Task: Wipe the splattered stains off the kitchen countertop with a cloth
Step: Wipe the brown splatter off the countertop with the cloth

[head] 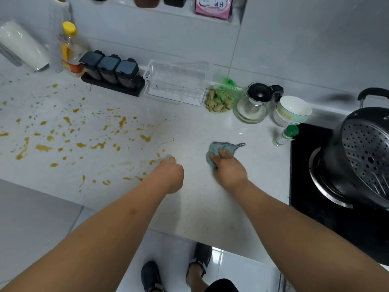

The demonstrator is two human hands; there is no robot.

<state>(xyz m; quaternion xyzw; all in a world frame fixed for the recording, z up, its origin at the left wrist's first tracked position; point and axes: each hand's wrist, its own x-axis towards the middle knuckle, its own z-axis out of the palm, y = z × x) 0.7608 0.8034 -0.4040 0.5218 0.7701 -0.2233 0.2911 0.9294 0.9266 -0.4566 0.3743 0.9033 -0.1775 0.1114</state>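
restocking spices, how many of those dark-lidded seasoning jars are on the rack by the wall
3, side by side on the black rack against the wall: left jar, middle jar, right jar. None seems hidden behind them.

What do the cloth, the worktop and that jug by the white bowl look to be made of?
The cloth looks like a soft woven or knitted fabric, blue-grey and crumpled under the right hand. The countertop seems polished speckled stone or composite, faintly glossy. The jug looks like clear glass with a black plastic lid.
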